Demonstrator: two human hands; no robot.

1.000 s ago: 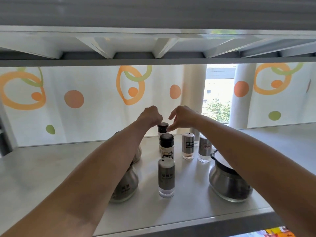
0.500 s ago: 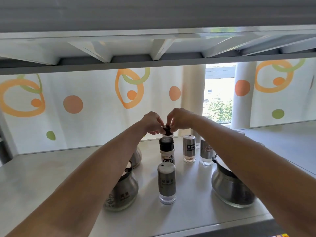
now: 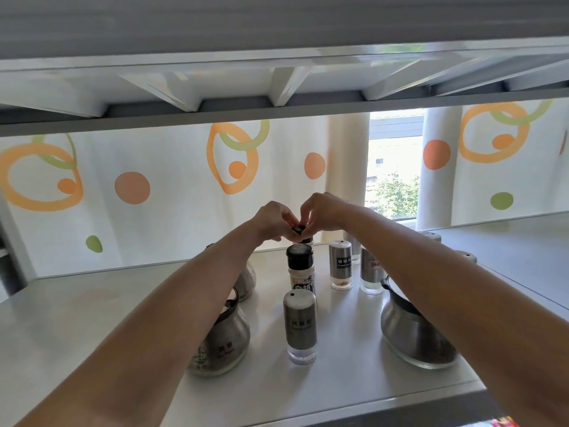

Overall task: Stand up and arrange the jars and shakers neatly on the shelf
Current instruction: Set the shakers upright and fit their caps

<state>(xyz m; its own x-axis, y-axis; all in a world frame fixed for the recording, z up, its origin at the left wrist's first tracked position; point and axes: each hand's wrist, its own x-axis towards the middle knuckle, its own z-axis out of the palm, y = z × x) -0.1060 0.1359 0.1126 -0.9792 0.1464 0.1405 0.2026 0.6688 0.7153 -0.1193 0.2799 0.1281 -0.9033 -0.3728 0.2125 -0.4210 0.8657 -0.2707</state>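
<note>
Both my hands meet at the back of the grey shelf (image 3: pixel 92 318). My left hand (image 3: pixel 272 221) and my right hand (image 3: pixel 323 212) pinch the black cap of the rear black-capped bottle (image 3: pixel 299 231), whose body is mostly hidden. In front of it stand a second black-capped spice bottle (image 3: pixel 300 266) and a steel shaker (image 3: pixel 300 326), all upright in a line. Two more steel shakers (image 3: pixel 340 263) (image 3: pixel 371 274) stand upright to the right. Round steel jars sit at the left (image 3: pixel 221 343), behind my left arm (image 3: pixel 246 278), and at the right (image 3: pixel 412 334).
The shelf above (image 3: pixel 277 109) hangs low over the work area. A patterned curtain (image 3: pixel 154 186) and a window gap (image 3: pixel 394 180) close off the back. More shaker tops (image 3: pixel 431 237) show behind my right arm. The shelf's front edge (image 3: pixel 369 405) runs below.
Both hands dropped from just above the rear bottle onto its cap and now pinch it. The view has moved slightly closer.
</note>
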